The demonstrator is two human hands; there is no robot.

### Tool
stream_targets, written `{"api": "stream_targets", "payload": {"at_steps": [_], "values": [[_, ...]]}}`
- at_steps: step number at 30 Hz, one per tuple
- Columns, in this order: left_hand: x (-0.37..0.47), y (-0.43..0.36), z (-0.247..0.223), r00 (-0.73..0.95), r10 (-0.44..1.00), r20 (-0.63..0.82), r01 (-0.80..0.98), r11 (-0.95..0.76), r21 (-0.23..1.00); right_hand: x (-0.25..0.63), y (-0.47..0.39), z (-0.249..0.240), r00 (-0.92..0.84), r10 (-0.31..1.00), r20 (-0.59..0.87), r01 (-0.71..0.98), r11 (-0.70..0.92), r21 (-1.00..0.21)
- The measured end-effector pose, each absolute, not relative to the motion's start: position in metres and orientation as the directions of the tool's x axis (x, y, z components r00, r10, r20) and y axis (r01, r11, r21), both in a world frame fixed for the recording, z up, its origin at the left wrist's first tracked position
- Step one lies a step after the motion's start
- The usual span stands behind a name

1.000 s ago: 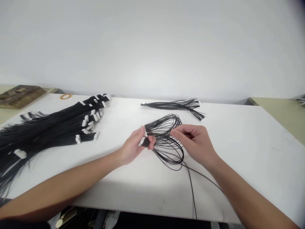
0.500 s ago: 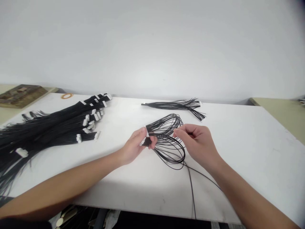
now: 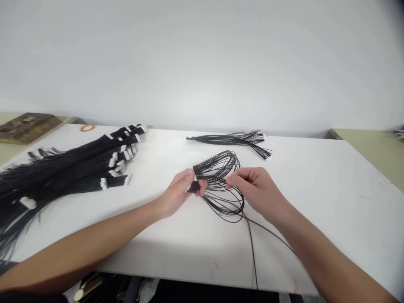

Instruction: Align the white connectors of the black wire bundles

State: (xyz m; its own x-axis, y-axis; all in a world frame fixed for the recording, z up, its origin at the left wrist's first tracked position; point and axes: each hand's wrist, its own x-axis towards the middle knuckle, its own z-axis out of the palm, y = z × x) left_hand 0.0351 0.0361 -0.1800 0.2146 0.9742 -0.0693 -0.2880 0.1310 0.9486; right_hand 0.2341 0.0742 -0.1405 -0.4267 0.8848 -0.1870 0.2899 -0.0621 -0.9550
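In the middle of the head view, my left hand point(image 3: 179, 189) grips a wire harness point(image 3: 221, 164) by its white connector end. The harness's thin black wires bend round in two loops to the right of that hand. My right hand point(image 3: 249, 183) is closed in a pinch at the right side of the loops. It seems to hold a single black wire, though its fingers hide most of it. Two loose wire tails run from the lower loop down towards the table's front edge and under my right forearm.
A large pile of black wire harnesses point(image 3: 72, 168) with white connectors covers the left of the white table point(image 3: 331, 202). One more harness point(image 3: 224, 139) lies at the back. An orange ring point(image 3: 87, 127) and a brown box point(image 3: 28, 127) are at the far left.
My right hand has shifted slightly left and down, closer to my left hand. My left hand keeps its grip on the connector end.
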Motion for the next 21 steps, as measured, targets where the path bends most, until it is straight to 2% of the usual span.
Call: {"api": "stream_targets", "payload": {"at_steps": [3, 5, 7, 9, 11, 13, 14, 18, 21], "values": [[0.036, 0.036, -0.179, 0.205, 0.977, -0.066, -0.245, 0.116, 0.963, 0.238, 0.077, -0.140, -0.481, 0.838, -0.259, 0.281, -0.132, -0.950], [0.036, 0.036, -0.179, 0.201, 0.977, -0.068, -0.228, 0.115, 0.967, 0.238, 0.077, -0.139, -0.509, 0.820, -0.264, 0.295, -0.122, -0.948], [0.035, 0.036, -0.180, 0.196, 0.977, -0.079, -0.234, 0.124, 0.964, 0.238, 0.076, -0.140, -0.520, 0.825, -0.218, 0.339, -0.035, -0.940], [0.035, 0.036, -0.181, 0.198, 0.976, -0.094, -0.258, 0.144, 0.955, 0.236, 0.073, -0.142, -0.501, 0.863, -0.057, 0.402, 0.175, -0.899], [0.036, 0.036, -0.181, 0.207, 0.971, -0.121, -0.291, 0.179, 0.940, 0.234, 0.072, -0.147, -0.475, 0.853, 0.215, 0.472, 0.453, -0.756], [0.037, 0.036, -0.181, 0.215, 0.964, -0.156, -0.323, 0.221, 0.920, 0.232, 0.071, -0.153, -0.494, 0.751, 0.438, 0.515, 0.659, -0.548], [0.037, 0.036, -0.180, 0.221, 0.960, -0.175, -0.337, 0.243, 0.910, 0.232, 0.071, -0.156, -0.520, 0.693, 0.500, 0.517, 0.721, -0.462], [0.039, 0.034, -0.179, 0.296, 0.928, -0.228, -0.364, 0.330, 0.871, 0.232, 0.071, -0.159, -0.607, 0.549, 0.574, 0.490, 0.828, -0.274], [0.039, 0.033, -0.179, 0.355, 0.906, -0.231, -0.379, 0.365, 0.850, 0.232, 0.071, -0.158, -0.638, 0.511, 0.576, 0.476, 0.850, -0.228]]}}
